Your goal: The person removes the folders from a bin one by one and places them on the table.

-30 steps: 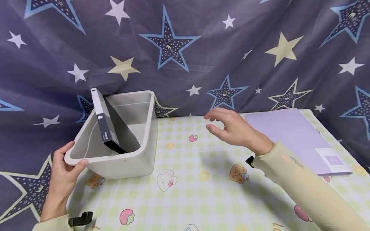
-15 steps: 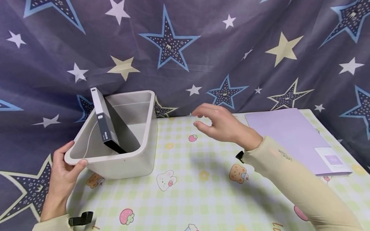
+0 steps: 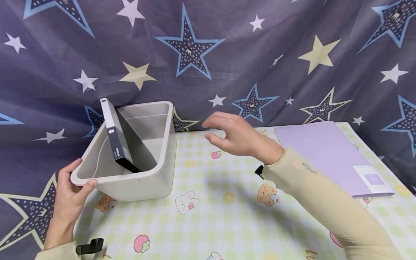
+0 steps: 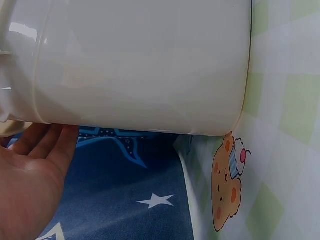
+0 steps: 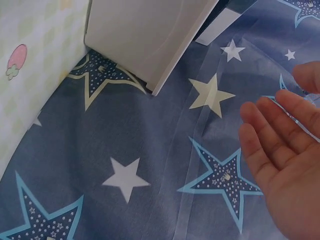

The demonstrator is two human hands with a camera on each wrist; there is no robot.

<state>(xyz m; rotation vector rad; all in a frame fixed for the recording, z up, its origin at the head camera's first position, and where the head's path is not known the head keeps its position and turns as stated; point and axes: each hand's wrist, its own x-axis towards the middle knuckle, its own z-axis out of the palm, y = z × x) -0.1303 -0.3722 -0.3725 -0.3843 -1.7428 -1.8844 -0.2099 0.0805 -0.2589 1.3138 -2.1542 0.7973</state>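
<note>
Right hand [image 3: 240, 137] nearer bin [image 3: 130, 182], open.

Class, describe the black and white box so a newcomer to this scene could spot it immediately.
Find the checked tablecloth and, at its left end, the grey tub whose rim the left hand grips. The black and white box leans tilted inside it, poking above the rim, the only dark object there.

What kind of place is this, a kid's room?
Maybe a home desk corner: a checked tablecloth with cartoon animals, a dark blue star-print curtain hung behind, and a lilac paper folder lying flat.
</note>
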